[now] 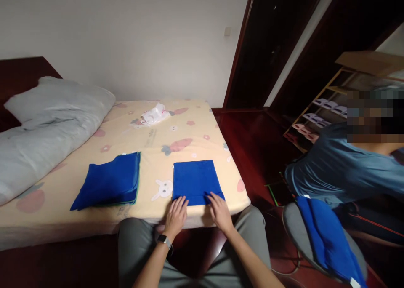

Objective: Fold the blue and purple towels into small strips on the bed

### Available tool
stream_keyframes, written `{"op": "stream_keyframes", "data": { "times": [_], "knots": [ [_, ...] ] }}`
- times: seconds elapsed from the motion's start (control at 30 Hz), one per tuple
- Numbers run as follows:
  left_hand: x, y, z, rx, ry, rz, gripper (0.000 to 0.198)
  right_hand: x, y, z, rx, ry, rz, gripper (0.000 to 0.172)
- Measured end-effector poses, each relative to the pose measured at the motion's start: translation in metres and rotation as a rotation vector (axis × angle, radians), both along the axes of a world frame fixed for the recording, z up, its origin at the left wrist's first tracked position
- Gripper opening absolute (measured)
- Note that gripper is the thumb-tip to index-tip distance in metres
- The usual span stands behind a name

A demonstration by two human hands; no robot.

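Observation:
A blue cloth lies flat near the bed's front edge, with a narrow folded strip along its near side. My left hand rests at its near left corner, fingertips on the fold. At the near right corner is my right hand, its fingers slightly spread on the strip. Neither hand grips anything visible. Further left lies a stack of blue cloths with green edges showing at the right and bottom.
The bed has a patterned sheet, a white plastic bag and a grey quilt. On the right, a person in a blue shirt is beside a stool with blue cloth. A shoe rack stands behind.

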State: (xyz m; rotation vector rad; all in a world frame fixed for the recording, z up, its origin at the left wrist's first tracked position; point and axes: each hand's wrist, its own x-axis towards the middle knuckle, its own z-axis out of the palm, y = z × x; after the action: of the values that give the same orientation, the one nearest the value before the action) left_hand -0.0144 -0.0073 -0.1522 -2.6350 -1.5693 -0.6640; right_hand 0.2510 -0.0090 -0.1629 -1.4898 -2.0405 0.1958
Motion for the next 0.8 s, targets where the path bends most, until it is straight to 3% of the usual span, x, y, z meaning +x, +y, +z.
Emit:
{"op": "stream_keyframes", "data": {
  "times": [0.07, 0.2, 0.33, 0.57, 0.8],
  "knots": [
    [0.014, 0.003, -0.002, -0.025, 0.058, -0.081, 0.054, -0.022, -0.001, 0.0, -0.028, -0.101, 0.112, 0.052],
    [0.019, 0.01, -0.019, -0.031, 0.071, 0.031, 0.058, -0.039, 0.005, -0.01, -0.048, -0.186, 0.153, 0.055],
    [0.002, 0.012, -0.029, -0.058, 0.074, 0.022, 0.063, -0.017, 0.008, -0.018, -0.042, -0.218, 0.18, 0.059],
    [-0.026, 0.011, -0.022, -0.1, 0.061, 0.022, 0.064, 0.028, 0.004, -0.024, -0.073, -0.219, 0.131, 0.058],
    [-0.053, 0.006, -0.025, -0.105, 0.053, -0.013, 0.055, 0.056, 0.007, -0.027, -0.082, -0.19, 0.053, 0.053]
  ]
}}
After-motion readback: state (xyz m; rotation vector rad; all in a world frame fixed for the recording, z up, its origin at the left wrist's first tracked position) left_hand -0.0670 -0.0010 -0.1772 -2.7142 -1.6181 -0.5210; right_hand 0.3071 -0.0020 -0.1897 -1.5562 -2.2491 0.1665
